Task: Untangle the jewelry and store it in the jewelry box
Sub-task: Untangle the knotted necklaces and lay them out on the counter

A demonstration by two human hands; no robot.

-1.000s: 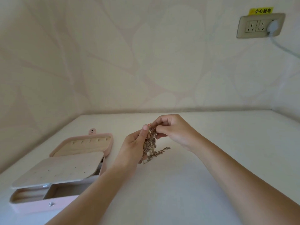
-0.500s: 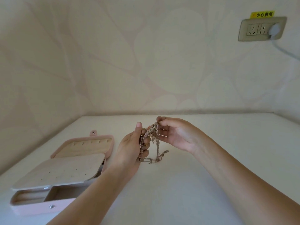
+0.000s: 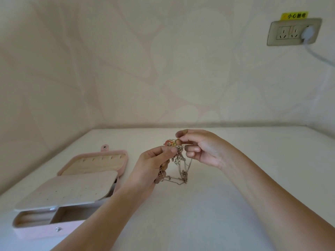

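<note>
jewelry box (image 3: 39,232): pink, sitting open at the far left of the table (image 3: 199,214). Its lid (image 3: 94,161) is flipped back flat and a pale holed panel (image 3: 68,189) covers most of the tray, so only the front compartments are reachable.
left hand (image 3: 150,165): thumb and fingers pinched onto the jewelry tangle (image 3: 179,160), just right of the box. The forearm crosses in front of the box's right end.
jewelry tangle: held up between both hands. A red and yellow bit (image 3: 170,143) sits at the top and thin chains hang in loops down to about the tabletop. Can't tell if they touch it.
right hand (image 3: 203,147): fingertips nipping the top of the tangle, other fingers curled.
socket (image 3: 293,31): up on the wall at far right, with a white plug (image 3: 308,31) in it and a yellow sticker (image 3: 294,15) above.
change: half a second ago the right hand was opened out behind the chains. Now it's pinching, and the loops hang longer.
room: lots of bare table in front and to the right. The walls close off the back and the left.
</note>
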